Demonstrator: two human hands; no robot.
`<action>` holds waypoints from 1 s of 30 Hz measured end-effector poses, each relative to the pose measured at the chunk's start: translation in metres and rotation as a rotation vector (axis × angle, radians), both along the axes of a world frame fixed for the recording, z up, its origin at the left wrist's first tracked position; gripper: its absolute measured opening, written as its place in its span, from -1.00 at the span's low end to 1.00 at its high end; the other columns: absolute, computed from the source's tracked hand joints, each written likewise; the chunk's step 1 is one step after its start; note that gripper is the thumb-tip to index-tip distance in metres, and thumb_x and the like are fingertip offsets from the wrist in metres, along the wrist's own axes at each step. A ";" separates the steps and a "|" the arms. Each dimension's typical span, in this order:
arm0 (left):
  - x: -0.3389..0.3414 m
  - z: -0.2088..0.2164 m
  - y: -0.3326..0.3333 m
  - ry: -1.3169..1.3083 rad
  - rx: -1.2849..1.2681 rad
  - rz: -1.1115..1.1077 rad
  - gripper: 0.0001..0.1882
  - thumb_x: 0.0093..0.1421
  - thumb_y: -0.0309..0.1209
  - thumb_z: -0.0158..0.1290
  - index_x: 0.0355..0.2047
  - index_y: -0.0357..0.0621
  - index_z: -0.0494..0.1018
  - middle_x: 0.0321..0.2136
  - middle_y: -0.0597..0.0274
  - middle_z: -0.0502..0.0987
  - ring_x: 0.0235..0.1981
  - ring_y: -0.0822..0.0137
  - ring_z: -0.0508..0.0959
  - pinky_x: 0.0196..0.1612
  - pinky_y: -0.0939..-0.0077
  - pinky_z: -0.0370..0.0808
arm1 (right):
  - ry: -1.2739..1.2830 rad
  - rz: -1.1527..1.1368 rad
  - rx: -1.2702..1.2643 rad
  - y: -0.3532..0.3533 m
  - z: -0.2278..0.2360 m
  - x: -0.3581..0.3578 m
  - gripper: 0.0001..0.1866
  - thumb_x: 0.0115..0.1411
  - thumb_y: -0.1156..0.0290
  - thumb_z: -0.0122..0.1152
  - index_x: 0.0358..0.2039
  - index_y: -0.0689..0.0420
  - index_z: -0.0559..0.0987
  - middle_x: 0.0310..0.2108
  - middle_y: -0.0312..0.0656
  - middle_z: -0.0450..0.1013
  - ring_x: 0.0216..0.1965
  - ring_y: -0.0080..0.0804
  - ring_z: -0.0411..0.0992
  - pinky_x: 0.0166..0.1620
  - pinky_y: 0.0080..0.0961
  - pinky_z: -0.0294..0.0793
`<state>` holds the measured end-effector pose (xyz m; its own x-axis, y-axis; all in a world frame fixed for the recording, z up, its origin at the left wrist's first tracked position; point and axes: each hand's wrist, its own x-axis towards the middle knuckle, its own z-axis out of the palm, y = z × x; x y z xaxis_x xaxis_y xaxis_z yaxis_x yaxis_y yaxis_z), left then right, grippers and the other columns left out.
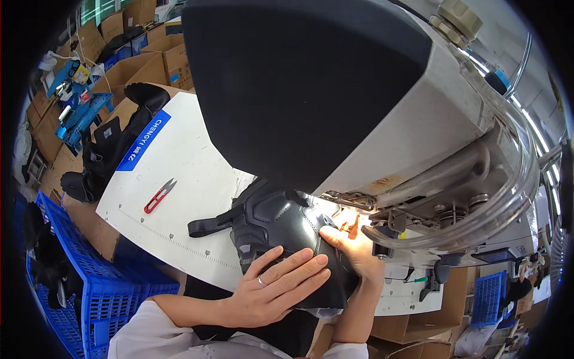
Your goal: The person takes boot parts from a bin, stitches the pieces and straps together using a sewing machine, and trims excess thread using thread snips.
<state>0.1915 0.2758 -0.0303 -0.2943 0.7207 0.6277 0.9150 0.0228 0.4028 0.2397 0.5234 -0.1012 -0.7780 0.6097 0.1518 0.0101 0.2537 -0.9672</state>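
A black leather boot upper [280, 216] with stitched panels and a loop strap [210, 226] lies on the white sewing table [179, 161]. It sits under the lit needle area of a big sewing machine [478, 167]. My left hand [275, 292], with a ring on one finger, rests flat on the upper's near part, fingers stretched out. At the right edge of the upper, my right hand [362, 251] grips the leather, thumb on top, close by the machine's presser area. The machine head and the glare hide the needle and some of my right fingertips.
Red-handled thread snips [159, 197] lie on the table's left side. Black boots [122, 137] stand beyond its left edge. A blue plastic crate [89, 287] is at the lower left, with cardboard boxes [140, 70] behind. The machine head overhangs my hands.
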 end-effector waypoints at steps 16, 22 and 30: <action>-0.006 0.002 0.004 0.069 0.112 0.027 -0.69 0.16 -0.43 -0.01 -0.09 -0.10 0.56 -0.02 0.29 0.54 0.06 0.32 0.48 0.15 0.39 0.34 | 0.017 0.068 -0.198 -0.026 0.077 -0.017 -0.76 -0.01 0.53 0.38 -0.36 0.16 0.48 -0.43 -0.34 0.39 -0.41 -0.62 0.34 -0.33 -0.63 0.36; -0.046 -0.001 -0.015 0.165 0.103 -0.084 -0.70 0.12 -0.43 0.07 -0.11 0.00 0.57 -0.04 0.38 0.55 0.06 0.37 0.48 0.15 0.43 0.37 | 0.110 -0.016 -0.180 -0.064 0.060 -0.010 -0.73 -0.03 0.59 0.39 -0.41 0.14 0.43 -0.45 -0.36 0.34 -0.43 -0.64 0.31 -0.35 -0.66 0.34; -0.068 0.003 -0.024 0.136 0.022 -0.170 -0.62 0.08 -0.30 0.12 -0.05 0.06 0.55 -0.07 0.29 0.55 0.01 0.33 0.50 0.12 0.47 0.38 | 0.160 -0.105 -0.222 -0.090 0.071 -0.015 -0.62 -0.01 0.62 0.40 -0.53 0.06 0.28 -0.54 -0.43 0.23 -0.50 -0.70 0.22 -0.39 -0.73 0.26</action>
<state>0.1234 0.2515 -0.0276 -0.0813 0.7384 0.6695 0.9508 -0.1440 0.2742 0.2252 0.4335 -0.0302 -0.6855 0.7179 0.1212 -0.1317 0.0414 -0.9904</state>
